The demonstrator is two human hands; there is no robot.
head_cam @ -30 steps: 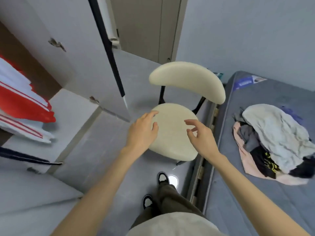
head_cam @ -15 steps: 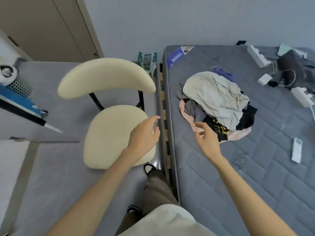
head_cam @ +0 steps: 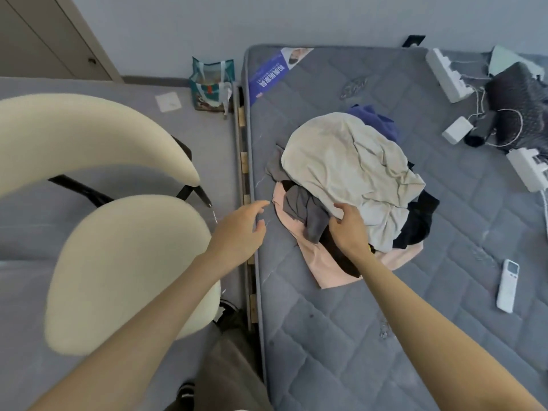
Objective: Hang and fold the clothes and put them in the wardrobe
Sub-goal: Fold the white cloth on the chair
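The clothes pile point(head_cam: 350, 185) lies centre-right of the frame on the mattress point(head_cam: 326, 336), its pale top garment point(head_cam: 341, 161) stretching up and away from the right hand point(head_cam: 348, 229). That hand is nearer, its fingers curled at the garment's lower edge, though I cannot tell whether they grip it. The left hand point(head_cam: 240, 229) hovers left of the pile, fingers spread and released.

Pale grey wall point(head_cam: 267, 19) at the back with a beige door point(head_cam: 35, 40) in the left corner, grey floor point(head_cam: 118, 90) below, a cream chair point(head_cam: 118, 277) with black frame on the left, a teal bag point(head_cam: 212, 84) against the wall, and on the right a grey quilted mattress point(head_cam: 341, 336) on wooden slats, carrying white power strips point(head_cam: 446, 74) and a white remote point(head_cam: 507, 286).
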